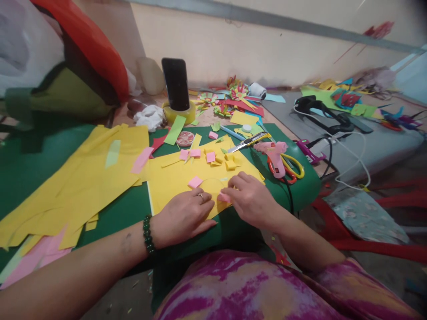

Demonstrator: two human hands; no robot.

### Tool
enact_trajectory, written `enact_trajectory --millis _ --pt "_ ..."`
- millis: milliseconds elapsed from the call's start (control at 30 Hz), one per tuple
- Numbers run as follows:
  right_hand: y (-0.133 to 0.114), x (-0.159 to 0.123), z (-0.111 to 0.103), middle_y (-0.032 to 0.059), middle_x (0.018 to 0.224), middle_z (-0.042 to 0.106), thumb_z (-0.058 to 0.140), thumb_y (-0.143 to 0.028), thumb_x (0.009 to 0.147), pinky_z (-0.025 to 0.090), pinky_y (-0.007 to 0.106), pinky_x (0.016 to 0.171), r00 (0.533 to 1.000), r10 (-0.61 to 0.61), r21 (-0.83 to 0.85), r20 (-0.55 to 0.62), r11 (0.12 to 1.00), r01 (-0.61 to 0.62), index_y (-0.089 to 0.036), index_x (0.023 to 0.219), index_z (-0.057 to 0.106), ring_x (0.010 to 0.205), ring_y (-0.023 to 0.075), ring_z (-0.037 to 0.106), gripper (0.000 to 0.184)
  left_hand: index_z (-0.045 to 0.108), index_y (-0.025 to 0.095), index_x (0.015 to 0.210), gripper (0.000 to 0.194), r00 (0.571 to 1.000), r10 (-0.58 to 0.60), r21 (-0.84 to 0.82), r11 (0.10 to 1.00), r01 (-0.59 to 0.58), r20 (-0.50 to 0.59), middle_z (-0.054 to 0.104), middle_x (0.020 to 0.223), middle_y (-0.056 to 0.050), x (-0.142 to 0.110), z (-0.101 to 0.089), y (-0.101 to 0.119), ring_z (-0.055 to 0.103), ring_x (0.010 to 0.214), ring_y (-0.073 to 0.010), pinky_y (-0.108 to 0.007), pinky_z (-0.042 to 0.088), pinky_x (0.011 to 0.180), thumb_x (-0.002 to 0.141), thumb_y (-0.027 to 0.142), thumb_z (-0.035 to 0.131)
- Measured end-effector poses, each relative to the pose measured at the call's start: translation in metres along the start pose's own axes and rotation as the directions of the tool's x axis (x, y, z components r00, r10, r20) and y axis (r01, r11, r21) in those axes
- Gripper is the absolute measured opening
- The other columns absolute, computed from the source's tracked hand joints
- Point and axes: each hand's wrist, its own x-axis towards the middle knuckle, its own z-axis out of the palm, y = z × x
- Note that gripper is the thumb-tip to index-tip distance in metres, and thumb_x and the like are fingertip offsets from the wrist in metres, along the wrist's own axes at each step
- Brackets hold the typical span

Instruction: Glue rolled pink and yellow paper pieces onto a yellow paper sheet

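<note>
My left hand (185, 215), with a ring and a green bead bracelet, rests flat on a yellow paper sheet (167, 182) near the table's front edge. Its fingers are stretched out and hold nothing. Just to its right, my right hand (251, 198) pinches a small pink paper piece (224, 197) against the sheet. Beyond my left fingers lies another pink paper piece (195, 182). Farther up the sheet are folded pink pieces (211, 157) and curled yellow paper strips (230, 162).
A pink glue gun (274, 155), scissors (296, 166) and a box cutter (248, 142) lie to the right. Behind, a phone (175, 84) stands in a yellow tape roll (182, 115). Large yellow paper (110, 178) spreads leftward. Paper flowers (238, 91) sit by the wall.
</note>
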Motion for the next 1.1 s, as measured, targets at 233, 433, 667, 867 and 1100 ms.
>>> enact_trajectory --millis 233,433,667,867,1100 --pt "0.018 -0.001 0.001 0.0079 0.082 0.057 0.047 -0.002 0.085 0.035 0.031 0.065 0.993 0.066 -0.046 0.102 0.997 -0.062 -0.021 0.102 0.072 0.075 0.0200 0.042 0.035 0.063 0.014 0.094 0.027 0.999 -0.006 0.028 1.000 0.005 0.032 0.068 0.101 -0.012 0.001 -0.002 0.000 0.062 0.089 -0.0245 -0.037 0.053 0.077 0.090 0.039 0.055" --pt "0.027 -0.019 0.003 0.0084 0.078 0.059 0.051 -0.002 0.084 0.033 0.033 0.062 0.992 0.078 -0.126 0.101 0.990 -0.065 -0.017 0.086 0.071 0.074 0.0203 0.041 0.026 0.063 0.016 0.091 0.027 1.000 -0.017 0.031 0.999 0.016 0.021 0.068 0.099 -0.010 0.000 -0.003 0.000 0.062 0.089 -0.0221 -0.033 0.052 0.077 0.091 0.041 0.054" --pt "0.034 -0.031 -0.004 0.0097 0.080 0.063 0.044 0.000 0.083 0.040 0.035 0.071 0.980 0.176 -0.139 -0.089 0.972 -0.187 -0.014 0.079 0.066 0.079 0.0222 0.045 0.027 0.063 0.016 0.088 0.028 1.000 0.010 0.002 1.000 -0.010 -0.023 0.068 0.095 -0.009 0.000 -0.001 -0.003 0.063 0.086 -0.0219 -0.033 0.051 0.073 0.094 0.040 0.049" --pt "0.019 -0.018 -0.001 0.0105 0.092 0.064 0.044 -0.004 0.087 0.043 0.033 0.075 0.979 0.125 0.063 0.161 0.989 -0.136 -0.014 0.103 0.068 0.086 0.0218 0.049 0.031 0.062 0.018 0.085 0.020 0.997 0.006 0.086 0.996 0.001 -0.080 0.069 0.088 -0.006 0.000 0.006 -0.005 0.064 0.083 -0.0201 -0.030 0.051 0.069 0.094 0.032 0.050" --pt "0.018 -0.007 -0.002 0.0085 0.094 0.061 0.045 -0.005 0.088 0.037 0.029 0.066 0.942 0.168 -0.010 0.290 0.985 -0.172 -0.023 0.119 0.064 0.085 0.0199 0.049 0.042 0.064 0.018 0.085 0.024 0.989 0.021 0.129 0.992 -0.001 -0.149 0.071 0.087 -0.006 0.000 0.011 -0.004 0.066 0.080 -0.0181 -0.029 0.052 0.067 0.096 0.023 0.044"
